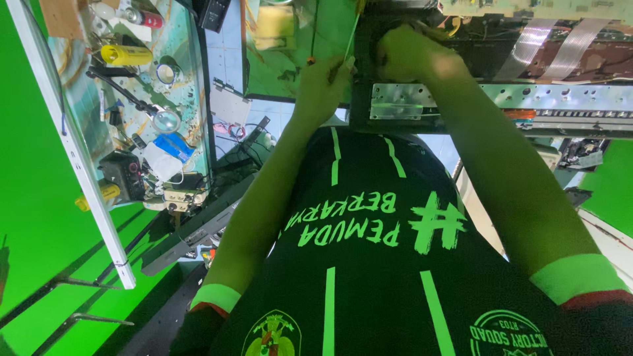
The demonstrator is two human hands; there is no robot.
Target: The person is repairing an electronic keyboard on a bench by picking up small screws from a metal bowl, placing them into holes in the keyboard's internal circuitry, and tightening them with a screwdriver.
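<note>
A thin screwdriver [347, 41] with a green shaft is grasped in the fingers of the left hand [321, 84], upper centre of the frame, its shaft rising toward the top edge; the right hand [407, 53] is clenched just beside it, over the dark edge of an opened electronics chassis [527, 59], though what it grips cannot be told; a perforated metal bracket [402, 102] is seen directly below that hand, and two flat ribbon cables [557, 46] are laid across the chassis at upper right. At upper left, a cluttered workbench [191, 99] is seen, edged by a white rail [72, 151]; a yellow cylindrical container [125, 55] lies near its top, a round magnifier [166, 120] at its middle, and a blue-and-white packet [173, 146] just below that; a second yellow cylinder [99, 195] rests by the rail.
</note>
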